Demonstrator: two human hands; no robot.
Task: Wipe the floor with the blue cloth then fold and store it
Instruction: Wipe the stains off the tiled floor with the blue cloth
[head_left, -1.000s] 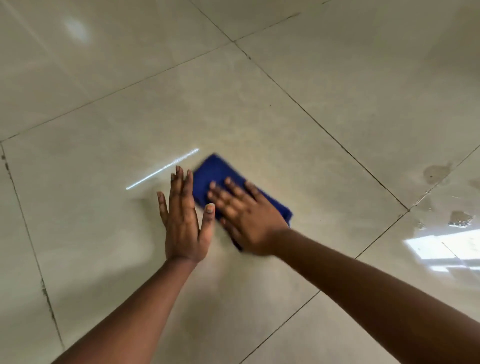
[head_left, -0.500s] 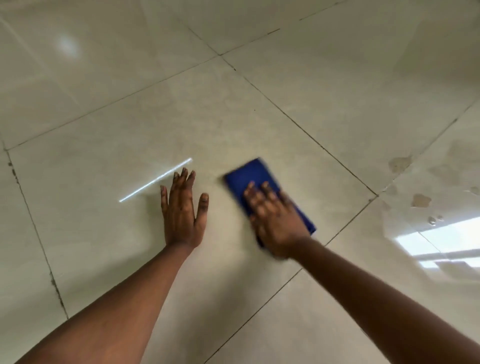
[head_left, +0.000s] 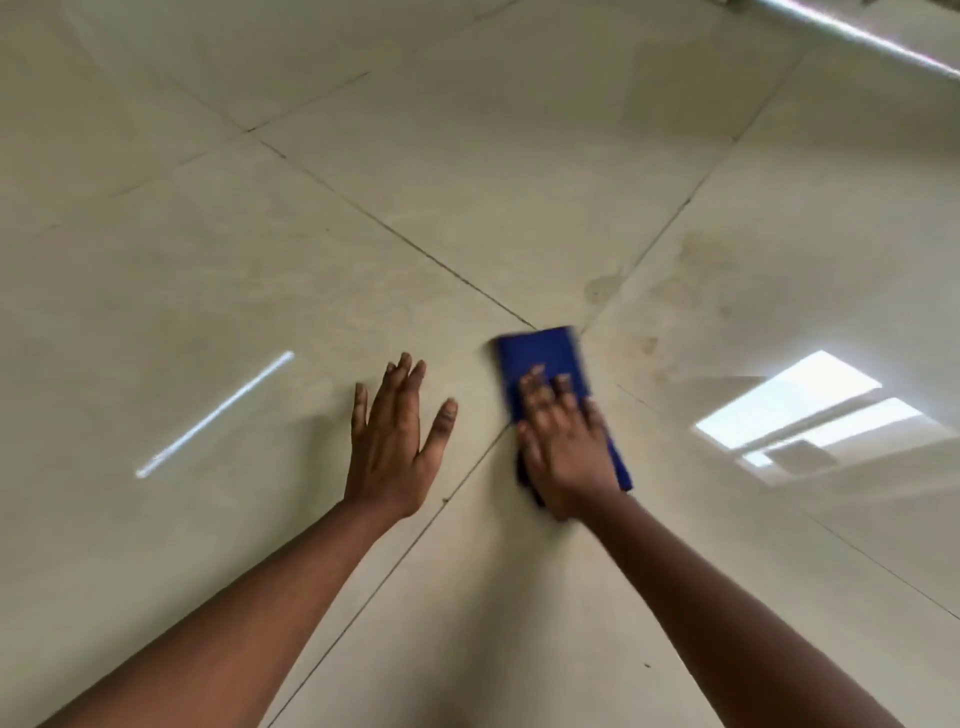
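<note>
The blue cloth (head_left: 540, 358), folded into a narrow rectangle, lies flat on the glossy beige tiled floor (head_left: 467, 156), just below where four tiles meet. My right hand (head_left: 563, 441) presses down on the cloth's near half with fingers spread; it is blurred by motion. My left hand (head_left: 392, 441) rests flat on the bare tile to the left of the cloth, fingers apart, holding nothing. A gap of bare floor separates the two hands.
Dull brownish stains (head_left: 602, 286) mark the tiles just beyond and right of the cloth. A bright window reflection (head_left: 800, 410) lies on the floor at right, a thin light streak (head_left: 213, 415) at left. Dark grout lines cross between my arms.
My right hand has slid the cloth to the right, away from my left hand, as far as the tile junction near the stains. The left hand has stayed planted on its tile.
</note>
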